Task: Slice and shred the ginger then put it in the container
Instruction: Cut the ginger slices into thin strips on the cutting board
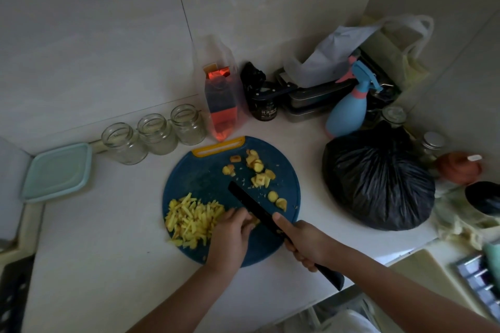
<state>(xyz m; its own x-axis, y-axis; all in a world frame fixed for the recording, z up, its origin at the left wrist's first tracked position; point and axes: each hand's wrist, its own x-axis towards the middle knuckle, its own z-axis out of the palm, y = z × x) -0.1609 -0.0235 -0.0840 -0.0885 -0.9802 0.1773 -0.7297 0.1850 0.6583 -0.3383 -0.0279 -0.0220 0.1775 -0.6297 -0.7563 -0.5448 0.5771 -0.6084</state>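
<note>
A round blue cutting board [200, 176] lies on the white counter. On its left is a pile of yellow ginger shreds [190, 217]. Several ginger chunks and slices [257, 167] are scattered over its upper right. My right hand [303, 243] grips the handle of a black knife [251, 204], index finger along the spine, blade down on the board. My left hand [232, 235] holds a small ginger piece against the blade, fingers curled; that piece is mostly hidden. A pale blue lidded container [58, 171] sits at the far left.
Three glass jars [154, 134] stand behind the board, beside a red-orange packet [220, 105]. A black rubbish bag [376, 181] sits right of the board. A blue spray bottle [349, 105], a dark jar and metal tins crowd the back corner.
</note>
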